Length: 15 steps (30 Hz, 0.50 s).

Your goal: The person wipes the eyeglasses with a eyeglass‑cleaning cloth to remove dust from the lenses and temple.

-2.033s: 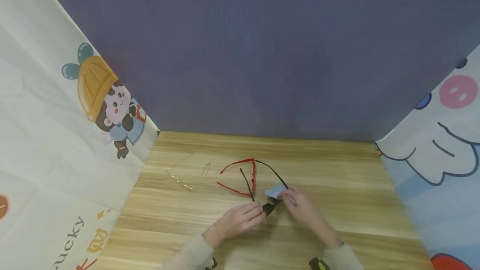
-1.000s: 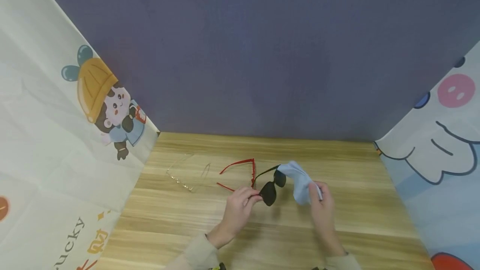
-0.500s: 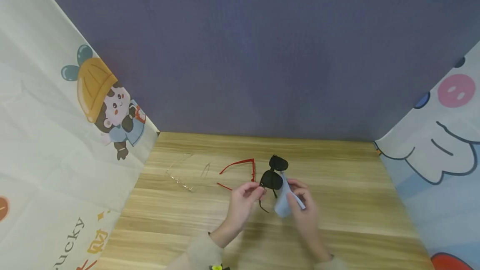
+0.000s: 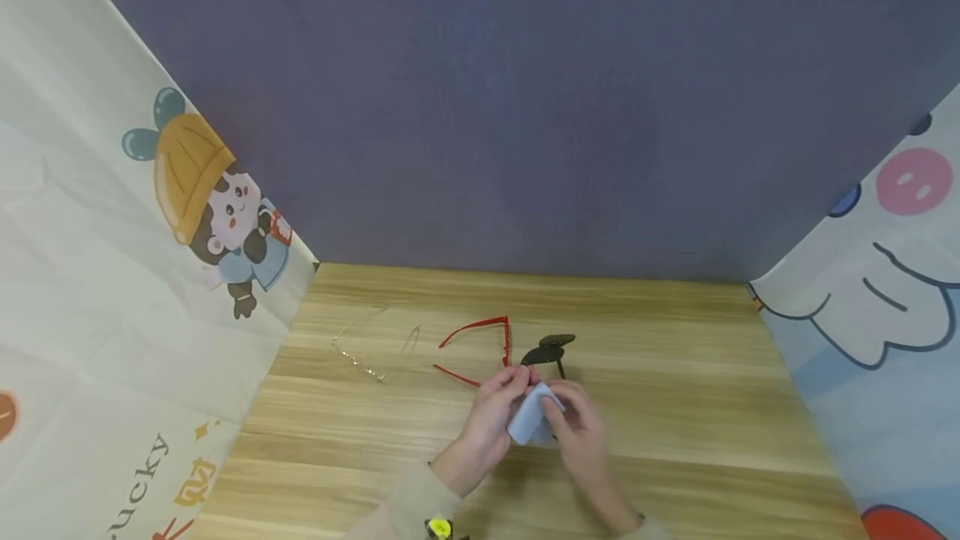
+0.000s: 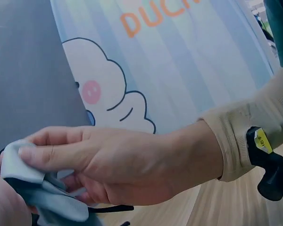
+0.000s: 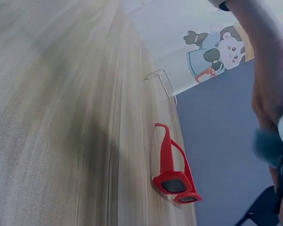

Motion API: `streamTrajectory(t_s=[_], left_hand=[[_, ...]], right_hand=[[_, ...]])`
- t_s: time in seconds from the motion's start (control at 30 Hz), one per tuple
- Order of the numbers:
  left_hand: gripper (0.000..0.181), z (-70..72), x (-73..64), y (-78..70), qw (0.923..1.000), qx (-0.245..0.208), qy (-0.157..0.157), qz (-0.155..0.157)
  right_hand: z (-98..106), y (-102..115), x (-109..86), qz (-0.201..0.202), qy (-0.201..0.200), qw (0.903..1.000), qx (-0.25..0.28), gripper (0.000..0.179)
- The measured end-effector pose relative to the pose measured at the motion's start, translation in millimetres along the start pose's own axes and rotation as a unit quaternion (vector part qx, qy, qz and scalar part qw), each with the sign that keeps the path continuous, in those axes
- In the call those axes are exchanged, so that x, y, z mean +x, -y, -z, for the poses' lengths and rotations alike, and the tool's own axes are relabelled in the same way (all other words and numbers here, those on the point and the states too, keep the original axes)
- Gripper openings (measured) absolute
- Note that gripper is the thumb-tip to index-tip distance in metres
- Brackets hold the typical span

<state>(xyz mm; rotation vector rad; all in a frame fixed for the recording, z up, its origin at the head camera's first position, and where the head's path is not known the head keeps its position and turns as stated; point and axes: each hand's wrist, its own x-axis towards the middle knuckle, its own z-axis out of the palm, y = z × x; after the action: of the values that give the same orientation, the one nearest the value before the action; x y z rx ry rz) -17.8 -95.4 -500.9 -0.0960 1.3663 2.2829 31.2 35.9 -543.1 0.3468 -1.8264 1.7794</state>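
Observation:
Black sunglasses [image 4: 545,354] are held up off the table, lenses facing away and tilted nearly edge-on in the head view. My left hand [image 4: 487,419] pinches them near one end of the frame. A light blue cloth [image 4: 529,415] is bunched between the two hands. My right hand [image 4: 583,436] grips that cloth between thumb and fingers, close against the left fingertips. In the left wrist view the cloth [image 5: 42,188] folds over a part of the sunglasses, with a dark temple arm [image 5: 111,208] sticking out below the right hand [image 5: 118,160].
Red-framed sunglasses [image 4: 507,344] lie unfolded on the wooden table [image 4: 675,373], just left of the held pair. Thin metal-framed glasses [image 4: 360,363] lie farther left. A dark panel [image 4: 480,107] closes off the back, with printed curtains [image 4: 97,273] at the sides.
The sunglasses have turned over, from lenses low and facing me to tilted away. My right hand has come leftward with the cloth, from apart to against the left hand.

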Motion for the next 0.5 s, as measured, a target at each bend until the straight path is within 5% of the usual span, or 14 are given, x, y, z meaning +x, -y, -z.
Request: streamTrajectory(t_s=[0.5], left_hand=[[0.009, 11.3, 5.8, 2.1, 0.999, 0.026, -0.037, 0.007]], right_hand=[[2, 3, 0.8, -0.151, 0.002, 0.9858, -0.074, 0.015]])
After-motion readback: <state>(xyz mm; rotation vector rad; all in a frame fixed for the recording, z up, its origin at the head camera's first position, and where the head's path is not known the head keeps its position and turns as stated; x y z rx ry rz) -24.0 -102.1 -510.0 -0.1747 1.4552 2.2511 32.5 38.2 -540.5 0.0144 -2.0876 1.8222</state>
